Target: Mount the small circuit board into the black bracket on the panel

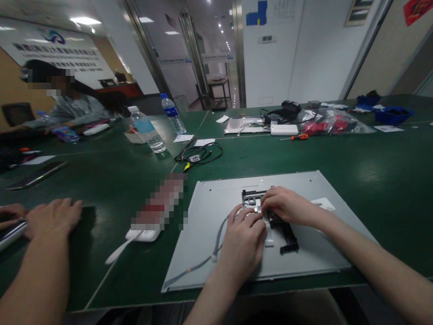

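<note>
A flat pale-grey metal panel (223, 262) lies on the green table in front of me. Near its middle sits a black plastic bracket (289, 239) with small silver parts in it. My left hand (245, 234) bends its fingers over the left side of the bracket, and its fingertips are partly hidden. From the right, my right hand (284, 205) pinches at the bracket's centre, fingertips close to those of the left. Whatever either hand grips is too small or hidden to name. A grey cable (199, 266) runs from under my left hand toward the panel's lower left corner.
Left of the panel is a blurred-out phone-like item (158, 203) on a white power bank. Another person's hand (56, 219) rests at the far left. A black cable (203, 153), water bottles (147, 131), an orange screwdriver (299, 137) and a plastic bag (338, 122) lie beyond.
</note>
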{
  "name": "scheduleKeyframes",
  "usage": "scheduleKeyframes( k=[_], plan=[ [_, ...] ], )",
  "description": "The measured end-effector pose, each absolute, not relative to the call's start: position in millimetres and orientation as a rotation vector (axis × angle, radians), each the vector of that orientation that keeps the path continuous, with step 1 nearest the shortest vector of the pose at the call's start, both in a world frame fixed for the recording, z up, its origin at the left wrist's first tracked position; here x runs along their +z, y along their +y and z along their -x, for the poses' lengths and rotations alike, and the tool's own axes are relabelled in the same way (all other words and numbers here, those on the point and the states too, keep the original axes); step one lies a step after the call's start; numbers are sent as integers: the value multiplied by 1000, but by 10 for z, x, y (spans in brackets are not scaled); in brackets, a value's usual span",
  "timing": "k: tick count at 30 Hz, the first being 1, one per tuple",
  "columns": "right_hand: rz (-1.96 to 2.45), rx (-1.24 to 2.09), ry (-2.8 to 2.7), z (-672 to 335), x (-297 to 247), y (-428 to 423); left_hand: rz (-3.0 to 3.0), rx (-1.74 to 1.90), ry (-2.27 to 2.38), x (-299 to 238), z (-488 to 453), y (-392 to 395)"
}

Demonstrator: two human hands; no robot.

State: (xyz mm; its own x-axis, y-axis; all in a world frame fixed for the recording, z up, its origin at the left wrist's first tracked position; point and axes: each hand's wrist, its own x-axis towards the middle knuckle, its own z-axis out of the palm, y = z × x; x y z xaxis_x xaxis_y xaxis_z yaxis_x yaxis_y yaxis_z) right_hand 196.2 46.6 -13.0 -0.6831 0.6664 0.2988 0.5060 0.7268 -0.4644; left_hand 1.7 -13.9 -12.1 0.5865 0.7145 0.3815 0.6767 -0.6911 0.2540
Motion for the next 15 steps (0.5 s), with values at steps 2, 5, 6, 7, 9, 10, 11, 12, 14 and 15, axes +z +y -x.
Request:
scheduleKeyframes(
  k=[2, 5, 6, 7, 9, 10, 11, 12, 14, 15],
  plan=[
    [904, 489, -2464, -1954, -110, 446, -2730, 715, 1200, -118, -16, -139],
    [914, 509, -2444, -1949, -72, 409, -2735, 730, 1199, -110, -16, -143],
    [914, 517, -2440, -1949, -60, 399, -2737, 742, 1197, -106, -18, -144],
    [914, 525, -2440, -1949, -51, 392, -2738, 754, 1193, -102, -20, -146],
    [914, 538, -2443, -1951, -39, 386, -2737, 772, 1187, -96, -24, -148],
    [917, 541, -2446, -1951, -36, 385, -2737, 775, 1185, -93, -27, -149],
    [919, 540, -2446, -1950, -32, 385, -2737, 774, 1186, -92, -28, -149],
    [922, 538, -2445, -1949, -27, 384, -2735, 770, 1190, -91, -29, -149],
    [924, 530, -2435, -1947, -12, 374, -2734, 756, 1197, -90, -30, -148],
    [924, 527, -2432, -1946, -1, 366, -2735, 749, 1198, -90, -29, -148]
  ],
)
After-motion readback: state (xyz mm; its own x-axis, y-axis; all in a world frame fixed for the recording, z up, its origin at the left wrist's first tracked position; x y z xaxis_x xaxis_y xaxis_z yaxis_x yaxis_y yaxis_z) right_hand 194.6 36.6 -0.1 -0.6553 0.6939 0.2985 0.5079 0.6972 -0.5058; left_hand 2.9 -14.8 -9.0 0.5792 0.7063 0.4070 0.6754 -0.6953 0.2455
